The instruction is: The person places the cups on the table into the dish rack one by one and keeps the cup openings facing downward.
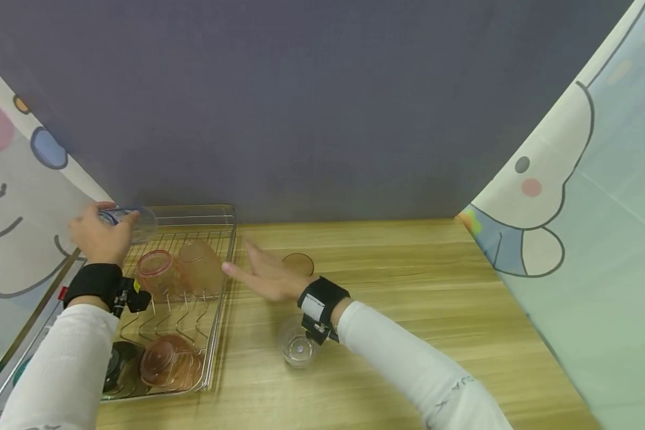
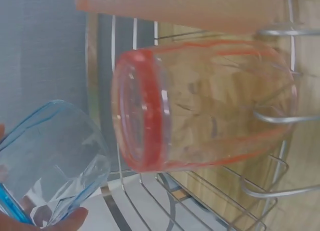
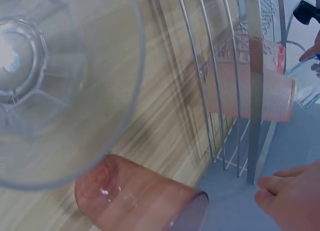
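My left hand (image 1: 102,236) grips a clear, blue-tinted drinking glass (image 1: 144,226), tilted on its side above the back left of the wire dish rack (image 1: 215,346). Just in front of it in the rack stand a red-rimmed clear glass (image 2: 215,106) and a frosted pink glass (image 1: 200,266). The held glass is apart from both in the left wrist view. My right hand (image 1: 269,278) hovers right of the rack with its fingers extended, holding nothing. Beyond it, partly hidden, is a reddish-brown glass (image 3: 135,196). A clear glass (image 1: 298,349) stands on the table nearer me.
An amber glass cup (image 1: 163,361) and a dark glass cup (image 1: 120,364) sit in the rack's front part. Wooden table (image 1: 408,298) extends to the right. A grey panel (image 1: 322,119) rises behind, and cartoon-printed walls (image 1: 596,251) flank both sides.
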`<state>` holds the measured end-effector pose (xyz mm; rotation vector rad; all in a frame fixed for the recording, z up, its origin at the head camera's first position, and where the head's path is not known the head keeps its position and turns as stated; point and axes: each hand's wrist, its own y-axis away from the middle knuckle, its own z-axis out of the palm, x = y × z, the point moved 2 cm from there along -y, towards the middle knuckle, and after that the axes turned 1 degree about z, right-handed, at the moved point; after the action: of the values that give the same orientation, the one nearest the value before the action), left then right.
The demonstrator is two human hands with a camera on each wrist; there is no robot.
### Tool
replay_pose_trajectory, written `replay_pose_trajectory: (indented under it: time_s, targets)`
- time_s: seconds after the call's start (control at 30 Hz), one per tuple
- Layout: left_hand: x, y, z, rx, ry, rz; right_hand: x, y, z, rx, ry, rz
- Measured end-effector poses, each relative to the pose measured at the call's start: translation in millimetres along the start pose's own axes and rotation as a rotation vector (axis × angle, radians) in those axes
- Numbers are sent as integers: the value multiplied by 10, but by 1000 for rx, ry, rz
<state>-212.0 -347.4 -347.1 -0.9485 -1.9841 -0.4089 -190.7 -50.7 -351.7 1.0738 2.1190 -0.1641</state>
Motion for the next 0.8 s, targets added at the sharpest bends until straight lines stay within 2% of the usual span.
replay_pose_trajectory:
  time_s: [0.17,0.4,0.7,0.8]
  targets:
    - [-51,3,31,-4,-26,52,11,13,100,-54,18,14]
    - [-148,26,46,-27,-99,121,-12,31,149,-71,-2,14]
    - [-306,13,93,-168,-235,151,-6,19,256,-87,2,56]
    - [-358,0,99,-183,-270,147,-8,29,311,-108,-19,72]
